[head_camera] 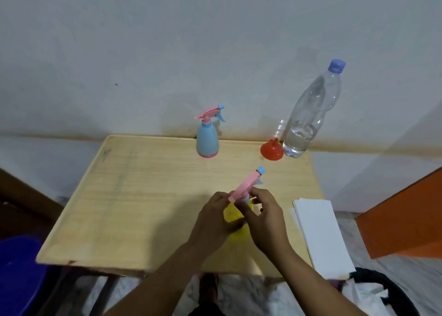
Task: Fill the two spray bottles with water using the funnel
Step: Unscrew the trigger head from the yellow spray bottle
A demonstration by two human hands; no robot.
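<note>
Head view: two spray bottles, left hand [215, 220] and right hand [265, 220] both clamped on yellow spray bottle [233, 214].

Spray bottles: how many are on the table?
2. The blue spray bottle stands at the table's far edge by the wall. The yellow spray bottle is near the front, gripped by the left hand and right hand. None seem hidden.

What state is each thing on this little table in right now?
yellow spray bottle: upright, gripped by both hands.
pink spray head: on the yellow bottle, tilted.
left hand: around the bottle's body.
right hand: at the neck.
blue spray bottle: upright, head on.
red funnel: unused, wide mouth down.
water bottle: capped, partly full.
</note>
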